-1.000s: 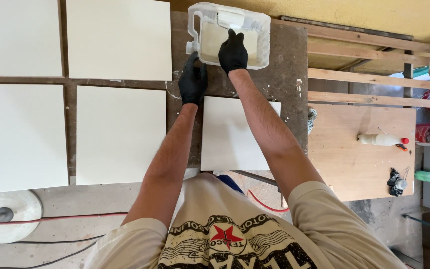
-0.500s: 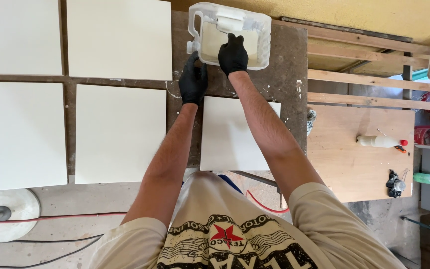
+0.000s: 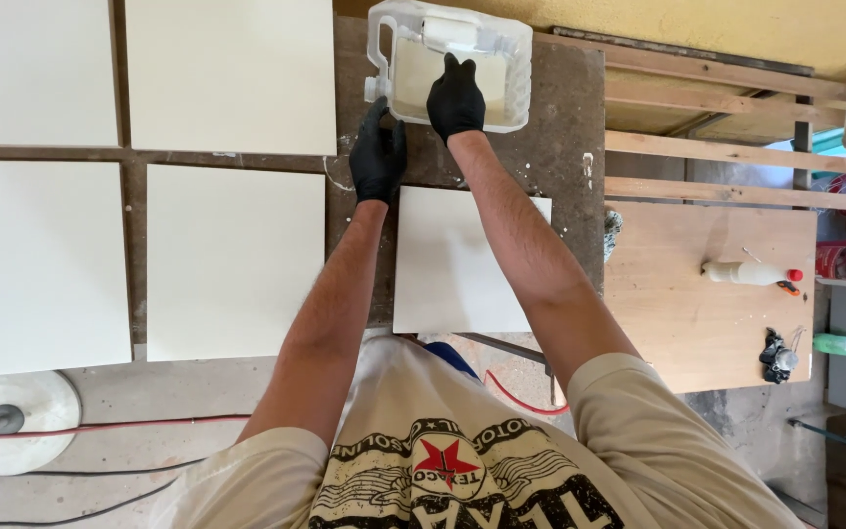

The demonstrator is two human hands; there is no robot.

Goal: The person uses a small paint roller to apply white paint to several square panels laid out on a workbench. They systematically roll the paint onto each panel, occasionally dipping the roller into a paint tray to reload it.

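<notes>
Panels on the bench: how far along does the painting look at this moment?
Four white panels lie spread on the left of the bench; whether they are freshly coated cannot be told. In hand: the right hand is in the paint tray near the roller, and the left hand rests on the bench beside it. The panel below the arms appears next.
</notes>
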